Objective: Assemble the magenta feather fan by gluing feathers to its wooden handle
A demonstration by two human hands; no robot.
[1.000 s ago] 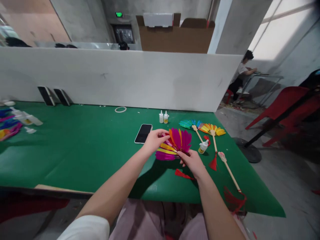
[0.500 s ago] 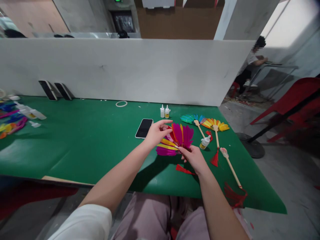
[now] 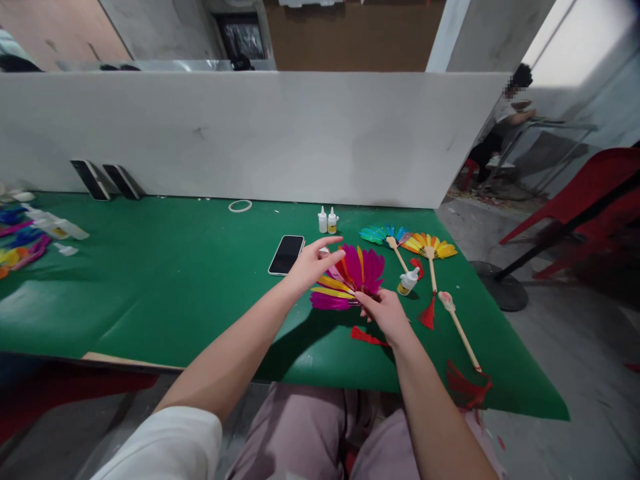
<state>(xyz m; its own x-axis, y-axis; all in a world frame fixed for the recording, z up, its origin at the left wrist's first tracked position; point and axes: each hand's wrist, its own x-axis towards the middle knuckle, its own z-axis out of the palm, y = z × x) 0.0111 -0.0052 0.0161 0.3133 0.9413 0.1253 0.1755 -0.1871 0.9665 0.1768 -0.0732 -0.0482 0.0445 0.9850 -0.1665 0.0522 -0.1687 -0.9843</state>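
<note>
My right hand (image 3: 384, 312) is closed around the base of a feather fan (image 3: 367, 267), its thumb lying over the quills. The feathers are magenta, yellow, orange and pink, spread in an arc above the table. My left hand (image 3: 306, 265) is at the fan's left upper edge, with index finger stretched out and thumb apart from it, close against the pink and red feathers. Its other fingers are mostly hidden. A red tassel (image 3: 367, 336) lies on the green table below the fan. Whatever handle the fan has is hidden by my right hand.
Right of the fan lie a glue bottle (image 3: 408, 283), a blue-green feather fan (image 3: 385, 235), a yellow one (image 3: 431, 248) and a bare wooden handle (image 3: 463, 333). Behind are two small bottles (image 3: 327, 221) and a phone (image 3: 287, 255). A white partition (image 3: 250, 140) borders the table (image 3: 175, 267).
The view has shifted slightly. My left index finger looks straighter and farther from the thumb. My right hand keeps its hold on the fan.
</note>
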